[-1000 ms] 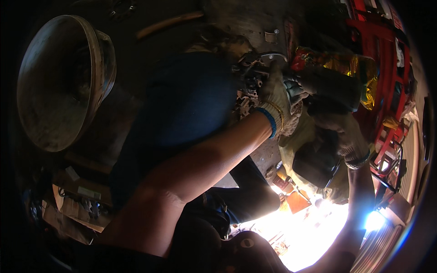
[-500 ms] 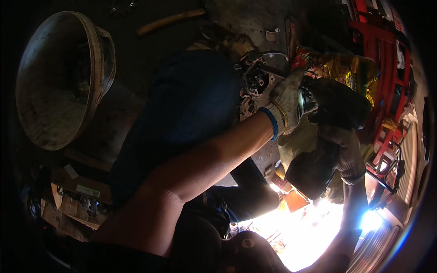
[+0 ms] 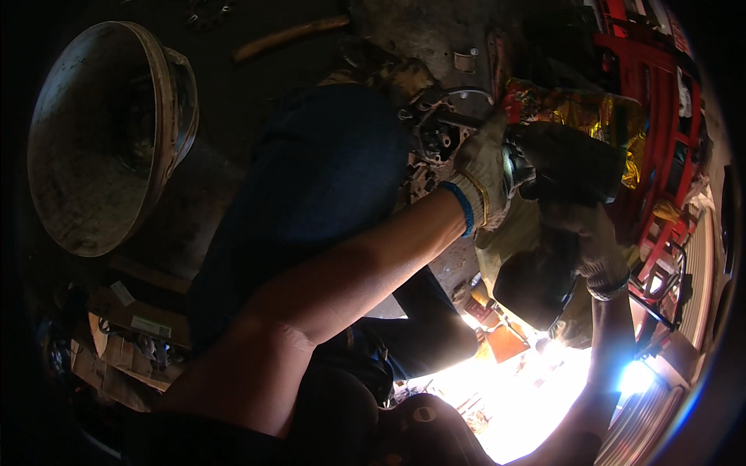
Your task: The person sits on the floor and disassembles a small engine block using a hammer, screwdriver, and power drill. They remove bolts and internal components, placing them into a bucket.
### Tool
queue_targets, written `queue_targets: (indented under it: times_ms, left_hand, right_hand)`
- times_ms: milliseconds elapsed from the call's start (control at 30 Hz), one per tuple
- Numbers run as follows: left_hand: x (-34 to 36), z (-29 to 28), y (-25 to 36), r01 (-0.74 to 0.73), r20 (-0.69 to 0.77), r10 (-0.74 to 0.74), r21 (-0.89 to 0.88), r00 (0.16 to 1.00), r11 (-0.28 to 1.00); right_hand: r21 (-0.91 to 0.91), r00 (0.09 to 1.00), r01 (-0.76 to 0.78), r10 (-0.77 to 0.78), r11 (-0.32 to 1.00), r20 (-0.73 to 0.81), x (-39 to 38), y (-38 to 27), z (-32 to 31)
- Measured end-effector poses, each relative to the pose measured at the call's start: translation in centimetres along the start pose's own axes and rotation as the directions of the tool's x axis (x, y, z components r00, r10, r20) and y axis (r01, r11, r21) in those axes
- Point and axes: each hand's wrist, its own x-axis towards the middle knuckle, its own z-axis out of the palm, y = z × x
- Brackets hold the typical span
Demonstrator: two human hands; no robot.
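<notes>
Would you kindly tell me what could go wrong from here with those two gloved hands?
The left hand, in a knit glove, is at the front end of what looks like a dark cordless power tool, so the fabric could snag if that end turned. The bright glare below the shaded right hand may make small details hard to see. The metal parts lie close to the left hand, so a slip might knock against them.

A dark, chunky power tool (image 3: 573, 163) is held sideways, its front end toward the left and its blocky base (image 3: 535, 289) below. Left of it lies a dark metal part (image 3: 439, 141) with holes, its outline partly hidden
</notes>
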Motion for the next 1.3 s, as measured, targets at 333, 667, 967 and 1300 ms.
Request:
queue_targets:
  times_ms: [333, 667, 967, 1300]
  left_hand:
    - [-1.9, 4.3, 1.0, -0.031, -0.181, 0.019, -0.067, 0.983, 0.997]
    - [2.4, -2.4, -3.4, -0.58, 0.318, 0.52, 0.658, 0.792, 0.481]
    - [-3.3, 1.6, -1.0, -0.228, 0.287, 0.065, 0.862, 0.956, -0.452]
    - [-6.5, -0.2, -1.9, -0.329, 0.468, -0.346, -0.122, 0.813, -0.936]
  right_hand:
    - [-0.61, 0.851, 0.483, -0.501, 0.628, 0.158, 1.2, 0.2, -0.2]
    - [-0.285, 0.983, 0.115, -0.15, 0.952, -0.103, -1.3, 0.7, 0.1]
    - [-0.61, 0.535, 0.734, -0.807, 0.298, 0.25, -1.9, 8.4, 0.4]
    - [0.084, 0.934, 0.35, -0.354, 0.933, 0.04, -5.0, 11.8, 1.2]
